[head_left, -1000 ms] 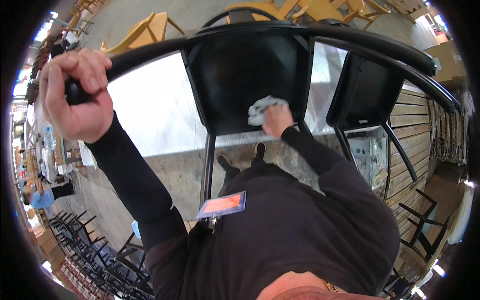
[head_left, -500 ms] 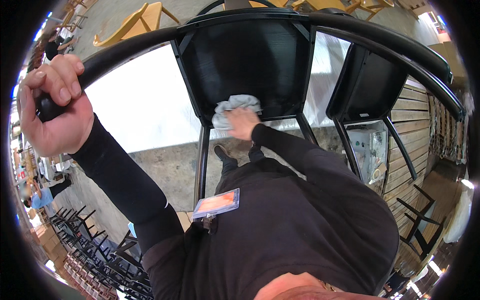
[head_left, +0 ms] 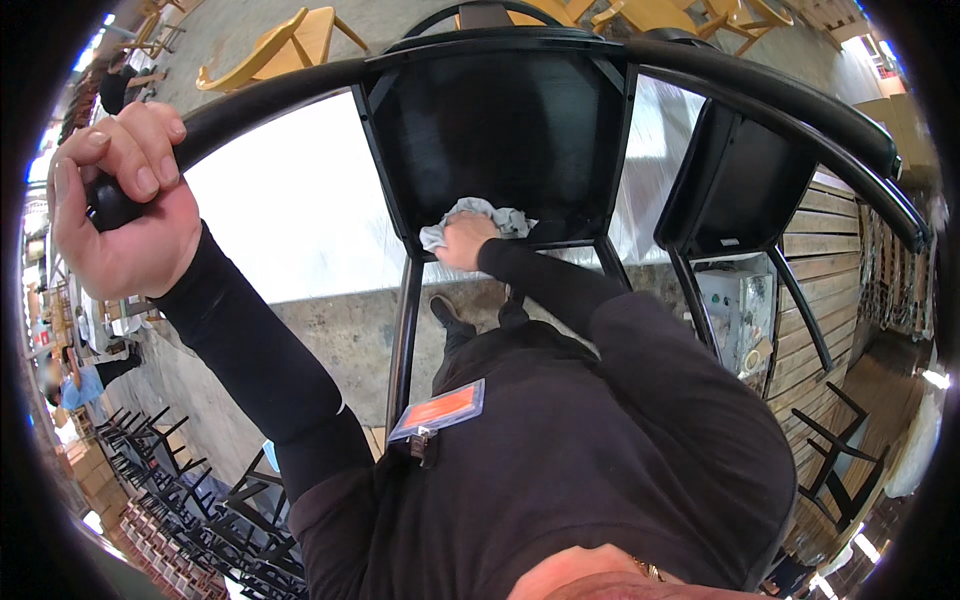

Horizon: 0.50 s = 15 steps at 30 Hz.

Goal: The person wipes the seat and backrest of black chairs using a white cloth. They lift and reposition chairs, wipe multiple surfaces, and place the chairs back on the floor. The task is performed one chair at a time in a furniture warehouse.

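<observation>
A black chair stands in front of me, its curved top rail (head_left: pixel 520 50) arching across the upper view and its seat (head_left: pixel 510 130) below. My left hand (head_left: pixel 125 205) is shut around the rail's left end. My right hand (head_left: pixel 463 240) presses a crumpled light grey cloth (head_left: pixel 480 218) against the seat's near left edge, by the front leg (head_left: pixel 402 330).
A second black chair (head_left: pixel 740 185) stands to the right, beside wooden slats (head_left: pixel 815 300). Yellow wooden chairs (head_left: pixel 280 45) sit farther off on the concrete floor. Stacked black chair frames (head_left: pixel 180 500) lie at lower left, where another person (head_left: pixel 75 385) is seated.
My right hand has slid the cloth leftward across the seat, from the right side to its near left edge. My left hand keeps its hold on the rail.
</observation>
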Each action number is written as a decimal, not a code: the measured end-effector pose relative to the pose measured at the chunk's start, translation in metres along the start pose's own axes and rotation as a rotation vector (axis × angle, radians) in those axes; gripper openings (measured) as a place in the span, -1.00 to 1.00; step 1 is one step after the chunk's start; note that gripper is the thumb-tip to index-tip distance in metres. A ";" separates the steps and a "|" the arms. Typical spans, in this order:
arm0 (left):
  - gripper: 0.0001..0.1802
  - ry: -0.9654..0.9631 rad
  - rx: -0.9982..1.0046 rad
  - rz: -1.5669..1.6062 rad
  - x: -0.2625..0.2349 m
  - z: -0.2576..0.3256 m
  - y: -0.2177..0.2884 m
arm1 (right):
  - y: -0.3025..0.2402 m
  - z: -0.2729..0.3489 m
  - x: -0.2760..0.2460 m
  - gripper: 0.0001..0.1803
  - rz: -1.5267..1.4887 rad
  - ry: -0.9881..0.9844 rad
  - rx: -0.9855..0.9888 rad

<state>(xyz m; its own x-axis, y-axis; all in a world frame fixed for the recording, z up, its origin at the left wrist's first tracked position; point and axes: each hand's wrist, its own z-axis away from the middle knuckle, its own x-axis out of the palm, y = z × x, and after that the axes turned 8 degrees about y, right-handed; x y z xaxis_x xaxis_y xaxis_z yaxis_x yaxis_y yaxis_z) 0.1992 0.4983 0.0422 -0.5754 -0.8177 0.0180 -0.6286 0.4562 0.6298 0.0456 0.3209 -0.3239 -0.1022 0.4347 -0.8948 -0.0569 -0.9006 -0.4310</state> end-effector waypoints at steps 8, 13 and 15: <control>-0.63 -0.008 0.031 0.001 -0.001 0.000 -0.003 | 0.103 0.055 -0.067 -0.59 0.371 -0.221 0.027; -0.63 0.062 0.041 -0.054 -0.002 0.003 -0.005 | 0.019 -0.001 0.006 -0.58 0.049 -0.254 0.028; -0.65 0.000 0.016 -0.064 -0.004 0.003 -0.002 | -0.003 -0.003 0.016 -0.51 0.023 -0.030 -0.056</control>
<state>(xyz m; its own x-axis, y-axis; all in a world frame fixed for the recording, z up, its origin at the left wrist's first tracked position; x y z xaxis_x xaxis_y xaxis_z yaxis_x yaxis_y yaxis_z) 0.2014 0.5020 0.0389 -0.5333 -0.8456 -0.0217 -0.6723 0.4082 0.6176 0.0471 0.3302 -0.3378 -0.1327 0.4131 -0.9010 0.0018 -0.9089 -0.4170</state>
